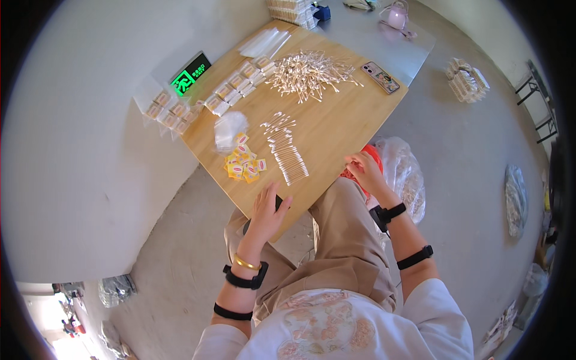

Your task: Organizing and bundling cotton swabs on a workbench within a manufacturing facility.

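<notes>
My left hand [267, 210] is at the table's near edge, fingers stretched and thumb apart, with a small black object [279, 203] showing beside the thumb. Just beyond it lies a row of cotton swabs [288, 157], lined up side by side, with looser swabs at its far end. To the row's left are yellow-and-white printed packets [243, 162] and a stack of clear plastic bags [229, 130]. Past the table's right edge, my right hand [366, 171] has its fingers bent together near a red bag [373, 157]. Whatever they may hold is too small to make out.
A heap of loose swabs [312, 72] covers the far part of the wooden table [336, 129]. Filled packs [237, 84] line its left edge, near a lit green sign [191, 73]. A phone [380, 78] lies far right; a clear plastic sack [403, 177] stands on the floor.
</notes>
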A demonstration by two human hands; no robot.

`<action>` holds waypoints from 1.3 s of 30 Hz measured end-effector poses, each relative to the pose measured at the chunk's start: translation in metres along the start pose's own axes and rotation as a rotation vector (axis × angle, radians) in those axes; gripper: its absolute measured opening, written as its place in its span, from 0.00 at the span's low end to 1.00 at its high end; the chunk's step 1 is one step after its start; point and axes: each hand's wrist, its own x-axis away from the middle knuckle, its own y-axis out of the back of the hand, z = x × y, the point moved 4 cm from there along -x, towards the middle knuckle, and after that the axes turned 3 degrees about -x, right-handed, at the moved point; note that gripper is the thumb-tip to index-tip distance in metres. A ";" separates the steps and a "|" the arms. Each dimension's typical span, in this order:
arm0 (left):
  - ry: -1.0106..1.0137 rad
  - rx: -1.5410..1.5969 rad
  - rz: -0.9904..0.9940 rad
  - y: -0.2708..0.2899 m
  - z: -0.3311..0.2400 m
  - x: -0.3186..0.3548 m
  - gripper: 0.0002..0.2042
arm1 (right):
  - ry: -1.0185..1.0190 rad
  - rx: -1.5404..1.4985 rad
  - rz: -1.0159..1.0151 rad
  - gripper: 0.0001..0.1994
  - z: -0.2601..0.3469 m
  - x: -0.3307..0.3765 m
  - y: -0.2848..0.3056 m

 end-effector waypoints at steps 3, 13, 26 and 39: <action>-0.029 0.179 -0.168 -0.016 0.022 -0.045 0.33 | -0.053 -0.390 -0.007 0.14 0.013 -0.048 -0.037; 0.214 0.629 -0.413 -0.018 0.074 -0.182 0.40 | -0.068 -0.489 0.006 0.22 0.022 -0.170 -0.126; -0.009 0.608 -0.436 -0.047 0.075 -0.222 0.37 | 0.279 -0.443 0.127 0.20 0.033 -0.197 -0.183; 0.052 -0.546 -0.098 -0.042 0.081 -0.234 0.36 | -0.043 -0.348 -0.004 0.16 0.005 -0.146 -0.064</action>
